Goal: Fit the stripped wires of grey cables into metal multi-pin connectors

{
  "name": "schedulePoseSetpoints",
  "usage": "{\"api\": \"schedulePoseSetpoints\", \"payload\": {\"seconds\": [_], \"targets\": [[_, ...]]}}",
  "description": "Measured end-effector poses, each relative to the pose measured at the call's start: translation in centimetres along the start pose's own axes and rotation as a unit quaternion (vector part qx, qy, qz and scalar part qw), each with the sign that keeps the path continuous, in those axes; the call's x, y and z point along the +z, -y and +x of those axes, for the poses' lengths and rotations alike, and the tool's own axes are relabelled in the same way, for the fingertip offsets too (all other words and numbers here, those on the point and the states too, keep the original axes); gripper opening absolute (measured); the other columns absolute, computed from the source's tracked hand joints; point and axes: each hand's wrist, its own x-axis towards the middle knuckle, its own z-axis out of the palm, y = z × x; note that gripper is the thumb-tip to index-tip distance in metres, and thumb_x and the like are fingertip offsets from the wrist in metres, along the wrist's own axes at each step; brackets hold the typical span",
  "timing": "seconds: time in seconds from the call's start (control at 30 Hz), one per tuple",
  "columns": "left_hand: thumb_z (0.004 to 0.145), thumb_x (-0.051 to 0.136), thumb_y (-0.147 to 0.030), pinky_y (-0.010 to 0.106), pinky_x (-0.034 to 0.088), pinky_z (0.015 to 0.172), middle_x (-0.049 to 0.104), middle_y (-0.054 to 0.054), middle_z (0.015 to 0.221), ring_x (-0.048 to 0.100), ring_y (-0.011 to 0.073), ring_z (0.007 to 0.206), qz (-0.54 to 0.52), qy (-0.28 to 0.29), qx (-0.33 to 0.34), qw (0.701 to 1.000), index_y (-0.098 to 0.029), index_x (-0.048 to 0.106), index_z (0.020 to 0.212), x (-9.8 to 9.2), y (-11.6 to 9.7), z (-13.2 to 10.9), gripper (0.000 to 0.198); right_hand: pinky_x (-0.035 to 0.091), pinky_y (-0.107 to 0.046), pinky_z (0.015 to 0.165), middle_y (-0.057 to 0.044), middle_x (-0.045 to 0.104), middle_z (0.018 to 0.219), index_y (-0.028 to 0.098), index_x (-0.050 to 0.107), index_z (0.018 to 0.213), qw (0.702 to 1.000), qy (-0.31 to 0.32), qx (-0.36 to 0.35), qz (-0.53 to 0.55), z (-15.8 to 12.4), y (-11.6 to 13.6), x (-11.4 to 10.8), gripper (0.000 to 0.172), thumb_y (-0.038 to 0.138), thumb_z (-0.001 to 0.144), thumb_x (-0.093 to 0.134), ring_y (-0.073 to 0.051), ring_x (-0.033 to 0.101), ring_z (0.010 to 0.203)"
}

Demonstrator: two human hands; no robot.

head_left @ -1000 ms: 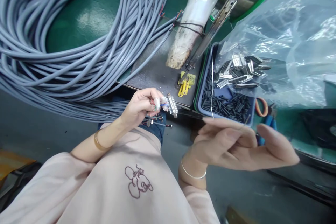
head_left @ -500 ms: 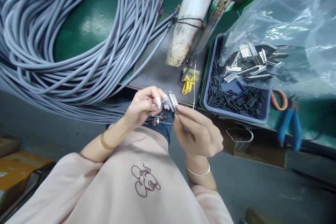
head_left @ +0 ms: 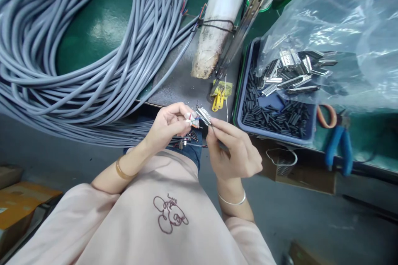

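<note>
Between thumb and fingers, my right hand (head_left: 234, 147) pinches one end of a silver multi-pin connector (head_left: 203, 116), held up at the bench's front edge. My left hand (head_left: 171, 124) is closed on thin coloured wires (head_left: 195, 122), whose ends lie against the connector's pin side. White coverings show on some left fingertips. Whether a wire is joined to a pin is too small to tell. Below the hands, more wired connectors (head_left: 183, 143) rest at my lap on the ends of grey cables (head_left: 133, 132).
A large bundle of grey cables (head_left: 124, 66) covers the bench's left. Ahead stand a soldering iron (head_left: 245, 25) and a plastic-wrapped roll (head_left: 208, 29), near yellow pieces (head_left: 219, 97). To the right are a blue bin (head_left: 276, 134) of black tubing and connectors, a plastic bag (head_left: 348, 29) and blue-handled pliers (head_left: 340, 145).
The connector has turned slightly in my right hand, and the left fingers have shifted so more coloured wires show. The whole view has moved a little, with the bench sliding left.
</note>
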Motion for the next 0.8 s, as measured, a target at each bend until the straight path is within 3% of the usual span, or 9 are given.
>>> {"api": "schedulePoseSetpoints", "payload": {"seconds": [0.13,0.23,0.47,0.8], "targets": [[0.074,0.084,-0.028,0.015,0.045,0.045,0.067,0.000,0.074,0.055,0.0041,0.049,0.091,-0.013,0.025,0.995,-0.016,0.065,0.074,0.6,-0.2,-0.1,0.023,0.065,-0.023,0.075,-0.001,0.080,0.092,0.020,0.067,0.091,0.990,-0.039,0.118,0.069,-0.1,-0.4,0.5,0.018,0.005,0.085,0.075,-0.013,0.078,0.082],[0.073,0.081,-0.021,0.013,0.043,0.044,0.067,-0.001,0.074,0.050,0.0019,0.048,0.123,-0.031,0.058,0.990,-0.015,0.065,0.072,1.4,-0.6,-0.1,0.017,0.066,-0.026,0.076,0.000,0.079,0.094,0.021,0.068,0.093,0.978,-0.034,0.165,0.120,-0.2,-0.7,0.7,0.018,0.005,0.086,0.073,-0.013,0.077,0.086],[0.070,0.072,-0.016,0.015,0.047,0.053,0.067,0.000,0.072,0.057,0.0055,0.058,0.208,-0.123,0.127,0.962,-0.016,0.062,0.066,2.5,-0.1,1.1,0.011,0.065,-0.031,0.081,-0.002,0.079,0.099,0.021,0.066,0.093,0.986,0.013,0.122,0.109,0.4,-1.6,0.7,0.015,0.008,0.087,0.071,-0.016,0.077,0.094],[0.072,0.070,-0.017,0.016,0.044,0.050,0.061,-0.001,0.065,0.054,0.0062,0.055,0.278,-0.141,0.158,0.937,-0.017,0.059,0.065,2.5,-0.6,2.3,0.013,0.064,-0.030,0.081,-0.002,0.079,0.102,0.021,0.061,0.089,0.993,0.012,0.087,0.083,1.5,-2.4,1.4,0.015,0.008,0.087,0.069,-0.015,0.077,0.092]]}}
